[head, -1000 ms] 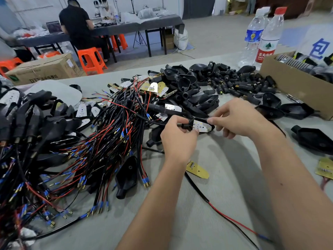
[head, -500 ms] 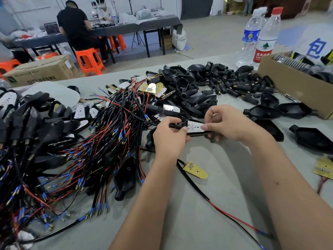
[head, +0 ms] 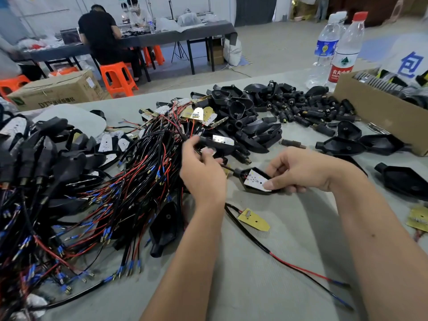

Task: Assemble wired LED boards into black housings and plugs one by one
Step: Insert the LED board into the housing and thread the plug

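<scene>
My right hand (head: pixel 303 169) pinches a black housing (head: pixel 249 189) with a white LED board (head: pixel 254 180) seated in it, thumb pressing on the board's tip. My left hand (head: pixel 202 172) holds the black wire that leaves the housing's neck, its fingers curled around it. A loose yellow-backed LED board (head: pixel 253 219) with a black and red wire lies on the table just below my hands. Empty black housings (head: pixel 236 110) and small black plugs (head: pixel 301 112) are heaped behind.
A big tangle of wired boards and finished units (head: pixel 81 193) covers the left of the grey table (head: pixel 254 286). A cardboard box (head: pixel 379 110) and two water bottles (head: pixel 342 54) stand far right. Loose housings (head: pixel 403 181) lie at right. People sit at a far table.
My right hand has drawn the housing with its board down and to the right, while my left hand stayed on the wire; the two hands are now further apart.
</scene>
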### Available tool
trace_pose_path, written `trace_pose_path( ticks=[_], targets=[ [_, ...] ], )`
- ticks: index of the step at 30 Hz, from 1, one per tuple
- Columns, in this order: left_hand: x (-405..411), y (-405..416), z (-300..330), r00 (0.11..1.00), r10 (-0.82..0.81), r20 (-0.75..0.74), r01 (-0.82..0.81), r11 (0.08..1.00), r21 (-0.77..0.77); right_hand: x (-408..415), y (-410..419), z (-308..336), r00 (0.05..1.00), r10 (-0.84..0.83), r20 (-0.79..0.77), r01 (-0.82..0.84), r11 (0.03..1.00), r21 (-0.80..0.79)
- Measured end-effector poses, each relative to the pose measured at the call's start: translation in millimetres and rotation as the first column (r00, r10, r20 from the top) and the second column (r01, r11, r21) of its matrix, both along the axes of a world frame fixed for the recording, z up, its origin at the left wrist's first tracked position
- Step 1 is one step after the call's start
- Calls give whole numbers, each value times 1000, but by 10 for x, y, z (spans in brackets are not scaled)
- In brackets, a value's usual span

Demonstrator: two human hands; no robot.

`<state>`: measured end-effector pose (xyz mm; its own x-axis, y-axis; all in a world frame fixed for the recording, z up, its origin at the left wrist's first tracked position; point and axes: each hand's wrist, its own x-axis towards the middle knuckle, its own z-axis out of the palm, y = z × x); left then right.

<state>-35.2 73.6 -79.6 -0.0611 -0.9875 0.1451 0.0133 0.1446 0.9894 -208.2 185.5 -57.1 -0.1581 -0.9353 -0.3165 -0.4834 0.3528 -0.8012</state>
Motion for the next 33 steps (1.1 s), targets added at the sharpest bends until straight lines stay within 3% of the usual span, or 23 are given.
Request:
trace_pose_path(
  ticks=[4,9,11,13,14,16,18,20,22,24,29,33],
  targets=[
    [121,-169,30,989,-27,-146,40,995,89,27,19,23,980,106,170,-131,981,144],
    [196,-277,47,982,-182,-53,189,965,182,40,54,88,986,116,120,-140,965,221],
    [198,-268,76,977,-212,-40,215,958,190,30,31,93,1000,-4,30,-1,989,146],
    [201,-253,111,973,-224,-65,232,952,197,-38,-21,41,948,-281,-151,271,959,-78],
    [205,-251,130,969,-230,-86,243,950,197,-93,-48,-5,855,-447,-261,393,889,-236],
    [227,-255,181,959,-239,-153,267,944,196,-181,-117,-121,629,-601,-494,424,797,-430],
    [258,-273,254,942,-242,-234,290,936,199,-224,-164,-245,596,-508,-622,392,860,-328],
    [298,-302,324,929,-239,-283,299,934,195,-228,-203,-343,642,-417,-643,392,900,-192],
    [349,-339,374,929,-230,-291,292,937,193,-206,-220,-383,648,-396,-651,388,907,-165],
    [401,-378,405,936,-219,-275,276,943,187,-196,-213,-351,634,-473,-612,388,879,-278],
    [524,-483,423,921,-110,-373,187,966,178,-119,-173,-264,724,-572,-386,400,804,-440],
    [645,-604,408,876,-44,-481,142,976,168,-41,-216,-179,855,-515,-65,419,758,-499]
  ],
)
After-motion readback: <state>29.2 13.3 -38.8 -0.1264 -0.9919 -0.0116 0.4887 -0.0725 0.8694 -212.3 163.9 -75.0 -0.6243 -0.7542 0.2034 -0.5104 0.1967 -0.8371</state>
